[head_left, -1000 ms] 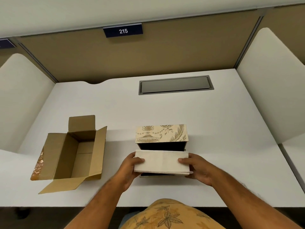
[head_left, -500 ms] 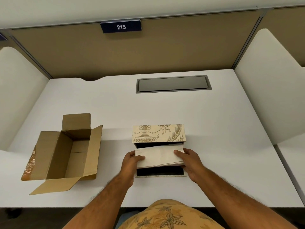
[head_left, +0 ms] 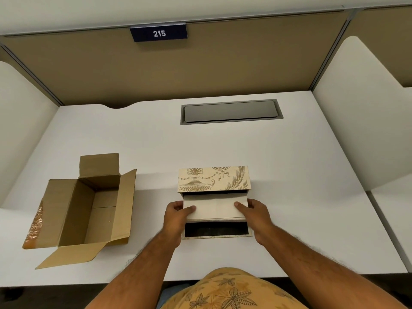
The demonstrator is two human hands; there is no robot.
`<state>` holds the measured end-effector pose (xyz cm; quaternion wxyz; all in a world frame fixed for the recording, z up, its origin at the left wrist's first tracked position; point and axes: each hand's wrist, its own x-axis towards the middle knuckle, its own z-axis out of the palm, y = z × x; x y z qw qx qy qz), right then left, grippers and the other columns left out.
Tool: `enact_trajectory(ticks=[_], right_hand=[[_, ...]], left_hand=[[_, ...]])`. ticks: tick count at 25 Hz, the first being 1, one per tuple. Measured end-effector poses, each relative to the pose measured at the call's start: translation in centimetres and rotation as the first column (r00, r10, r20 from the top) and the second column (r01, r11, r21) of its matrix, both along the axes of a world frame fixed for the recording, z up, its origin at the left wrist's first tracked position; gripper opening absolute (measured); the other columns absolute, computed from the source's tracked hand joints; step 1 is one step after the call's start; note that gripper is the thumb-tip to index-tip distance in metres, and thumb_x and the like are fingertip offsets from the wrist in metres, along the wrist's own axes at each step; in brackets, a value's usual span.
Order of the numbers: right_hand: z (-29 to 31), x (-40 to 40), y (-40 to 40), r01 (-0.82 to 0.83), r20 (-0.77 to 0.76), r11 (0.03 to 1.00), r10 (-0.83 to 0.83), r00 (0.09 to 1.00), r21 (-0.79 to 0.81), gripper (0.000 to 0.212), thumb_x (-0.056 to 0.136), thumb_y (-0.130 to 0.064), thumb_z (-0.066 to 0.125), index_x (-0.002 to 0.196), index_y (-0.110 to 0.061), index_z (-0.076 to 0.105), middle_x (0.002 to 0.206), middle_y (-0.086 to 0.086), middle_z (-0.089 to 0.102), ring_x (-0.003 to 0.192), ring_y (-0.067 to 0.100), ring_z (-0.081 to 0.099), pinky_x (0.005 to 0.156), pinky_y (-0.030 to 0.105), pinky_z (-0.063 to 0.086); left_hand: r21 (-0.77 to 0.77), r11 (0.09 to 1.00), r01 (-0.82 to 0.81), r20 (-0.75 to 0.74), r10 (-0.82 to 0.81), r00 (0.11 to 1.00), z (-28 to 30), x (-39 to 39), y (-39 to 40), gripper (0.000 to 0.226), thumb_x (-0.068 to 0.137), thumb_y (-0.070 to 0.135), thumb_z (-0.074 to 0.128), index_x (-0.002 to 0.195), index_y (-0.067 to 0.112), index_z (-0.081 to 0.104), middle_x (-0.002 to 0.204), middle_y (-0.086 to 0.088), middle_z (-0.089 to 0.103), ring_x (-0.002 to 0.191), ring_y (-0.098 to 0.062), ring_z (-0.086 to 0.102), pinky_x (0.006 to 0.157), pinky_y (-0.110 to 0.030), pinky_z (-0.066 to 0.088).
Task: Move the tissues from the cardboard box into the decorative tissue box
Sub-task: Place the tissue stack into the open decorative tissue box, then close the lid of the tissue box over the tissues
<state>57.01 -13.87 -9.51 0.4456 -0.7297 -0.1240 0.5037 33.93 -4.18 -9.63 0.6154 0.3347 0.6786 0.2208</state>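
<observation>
We hold the stack of tissues (head_left: 215, 208) at its two short ends: the left hand (head_left: 177, 214) pinches the left end, thumb on top and fingers hidden beneath, and the right hand (head_left: 254, 211) pinches the right end in the same manner. The stack sits over the open cavity of the decorative tissue box (head_left: 214, 180), tilted, its far edge lower and close to the raised patterned lid, its near edge higher. A dark strip of the box interior shows at the front, so we judge the stack to be partly inserted but not yet seated. The cardboard box (head_left: 84, 206) stands well apart to the left on the desk (head_left: 312, 175), flaps open, with no tissues visible inside; the removal step appears complete. Remaining, by our judgement: lower the stack flat into the cavity, release both ends, and close the lid if required.
</observation>
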Motion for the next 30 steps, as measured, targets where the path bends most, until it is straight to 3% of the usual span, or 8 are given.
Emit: enact_trajectory(ticks=[3, 7, 18, 21, 23, 25, 27, 30], right_hand=[[0.1, 0.0, 0.2, -0.004, 0.025, 1.000, 0.005, 1.000, -0.018, 0.043, 0.095, -0.028, 0.078, 0.133, -0.010, 0.069, 0.105, -0.007, 0.073, 0.096, 0.009, 0.066, 0.084, 0.029, 0.051], [0.1, -0.3, 0.5, 0.000, 0.071, 0.998, 0.004, 0.997, -0.055, 0.044, 0.096, -0.032, 0.078, 0.133, -0.009, 0.069, 0.117, 0.003, 0.073, 0.106, 0.022, 0.066, 0.087, 0.032, 0.051], [0.7, -0.6, 0.5, 0.020, 0.116, 0.998, -0.012, 0.993, -0.064, 0.046, 0.095, -0.035, 0.077, 0.134, -0.011, 0.068, 0.123, 0.005, 0.073, 0.109, 0.023, 0.064, 0.088, 0.033, 0.052], [1.0, -0.1, 0.5, 0.023, 0.047, 0.998, -0.020, 0.999, -0.066, 0.036, 0.094, -0.042, 0.077, 0.119, -0.018, 0.072, 0.128, 0.006, 0.071, 0.111, 0.023, 0.064, 0.099, 0.040, 0.055], [1.4, 0.5, 0.4, 0.078, -0.034, 0.995, -0.081, 0.996, -0.066, 0.027, 0.094, -0.046, 0.074, 0.106, -0.022, 0.071, 0.125, 0.007, 0.071, 0.114, 0.027, 0.064, 0.109, 0.047, 0.053], [1.7, 1.4, 0.2, 0.197, -0.087, 0.978, -0.202, 0.975, -0.062, 0.032, 0.098, -0.042, 0.068, 0.120, -0.019, 0.068, 0.127, 0.008, 0.069, 0.118, 0.029, 0.064, 0.109, 0.048, 0.052], [2.2, 2.3, 0.3, 0.279, -0.054, 0.960, -0.279, 0.959, -0.011, 0.031, 0.102, -0.037, 0.062, 0.123, -0.016, 0.069, 0.124, 0.007, 0.070, 0.113, 0.026, 0.066, 0.097, 0.042, 0.056], [3.4, 3.5, 1.1, 0.243, 0.086, 0.966, -0.251, 0.964, 0.091, 0.016, 0.101, -0.037, 0.066, 0.100, -0.022, 0.073, 0.109, 0.004, 0.075, 0.096, 0.020, 0.071, 0.084, 0.038, 0.059]], left_hand=[[0.009, 1.000, -0.005, -0.003, 0.005, 1.000, -0.5, -0.4, 0.1, 0.061, 0.088, 0.014, 0.086, 0.140, 0.016, 0.054, 0.134, -0.009, 0.062, 0.120, -0.033, 0.062, 0.106, -0.048, 0.056], [0.029, 0.999, -0.014, -0.012, 0.014, 1.000, -0.4, -0.3, 0.0, 0.061, 0.087, 0.015, 0.087, 0.139, 0.017, 0.054, 0.135, -0.008, 0.062, 0.122, -0.032, 0.061, 0.108, -0.048, 0.055], [0.035, 0.999, -0.039, 0.035, 0.038, 0.999, 0.3, 0.0, 0.5, 0.067, 0.085, 0.015, 0.089, 0.140, 0.014, 0.052, 0.124, -0.002, 0.060, 0.109, -0.021, 0.061, 0.089, -0.033, 0.053], [0.015, 0.999, -0.042, 0.066, 0.041, 0.997, 1.0, -0.2, 0.7, 0.066, 0.086, 0.019, 0.088, 0.141, 0.017, 0.051, 0.128, -0.002, 0.060, 0.118, -0.025, 0.061, 0.099, -0.041, 0.056], [0.037, 0.998, -0.041, 0.069, 0.038, 0.997, 1.3, -0.6, 0.8, 0.057, 0.091, 0.020, 0.083, 0.139, 0.018, 0.053, 0.132, -0.002, 0.060, 0.124, -0.027, 0.058, 0.106, -0.044, 0.052], [0.112, 0.988, -0.107, 0.099, 0.096, 0.990, 1.8, -1.3, 1.2, 0.040, 0.097, 0.015, 0.073, 0.134, 0.017, 0.059, 0.130, -0.004, 0.064, 0.124, -0.026, 0.058, 0.111, -0.047, 0.050], [0.193, 0.960, -0.202, 0.147, 0.175, 0.974, 2.8, -1.8, 1.9, 0.019, 0.101, 0.013, 0.064, 0.119, 0.019, 0.068, 0.117, -0.003, 0.070, 0.114, -0.022, 0.063, 0.104, -0.046, 0.052], [0.290, 0.940, -0.182, 0.099, 0.160, 0.982, 4.3, -1.9, 3.9, 0.009, 0.103, 0.021, 0.063, 0.106, 0.023, 0.071, 0.105, 0.000, 0.073, 0.097, -0.019, 0.066, 0.086, -0.037, 0.054]])
